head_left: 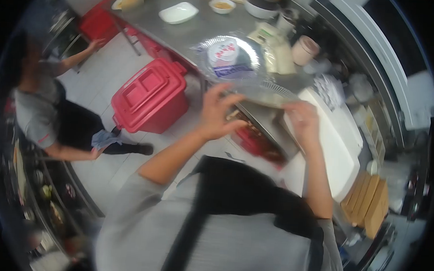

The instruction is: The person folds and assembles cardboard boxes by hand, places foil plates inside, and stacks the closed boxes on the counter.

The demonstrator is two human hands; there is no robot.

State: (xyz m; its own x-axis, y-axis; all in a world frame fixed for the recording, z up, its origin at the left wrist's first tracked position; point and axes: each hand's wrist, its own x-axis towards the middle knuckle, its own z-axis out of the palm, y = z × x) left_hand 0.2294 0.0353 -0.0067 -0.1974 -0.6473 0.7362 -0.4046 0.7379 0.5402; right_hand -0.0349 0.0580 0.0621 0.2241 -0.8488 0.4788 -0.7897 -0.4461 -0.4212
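Note:
My left hand (217, 112) is raised with its fingers spread and its thumb apart, just left of a shiny ridged plate (273, 93). At that plate's right edge, the curled fingers of my right hand (302, 121) close on the rim; blur hides the exact grip. Beyond my hands, a round silver plate in clear plastic wrap (255, 54) lies on the steel table (180, 37), with a white, red and purple label. Below the ridged plate a metal pan (268, 119) is partly visible, with brown bits and something red beneath.
A red lidded bin (151, 95) stands on the floor to the left. Further left is another person (39, 103) holding a blue cloth (106, 139). A white container (330, 155) and cardboard pieces (366, 202) are at right. A white dish (179, 12) and bowl (222, 6) sit on the table.

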